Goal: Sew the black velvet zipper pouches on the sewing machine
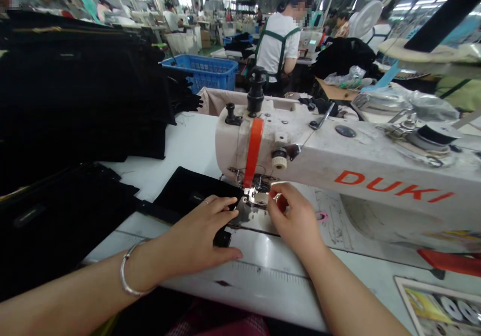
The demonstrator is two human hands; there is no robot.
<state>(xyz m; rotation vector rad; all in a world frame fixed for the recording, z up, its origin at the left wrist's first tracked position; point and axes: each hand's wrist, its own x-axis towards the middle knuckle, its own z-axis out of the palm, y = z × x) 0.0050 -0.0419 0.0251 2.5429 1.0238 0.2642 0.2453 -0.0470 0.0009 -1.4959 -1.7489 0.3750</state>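
Note:
Flat on a black fabric piece with a small label lies my left hand, its fingers apart and its thumb over the white table. The fabric's right edge reaches the needle area of a white sewing machine. My right hand is beside the presser foot, thumb and index finger pinched together; what is between them is too small to make out. An orange strip runs down the front of the machine head.
Black fabric pieces are stacked high at the left, with more lying in front. Behind the machine stand a blue basket and a person in a white shirt. A red-orange object is at the right.

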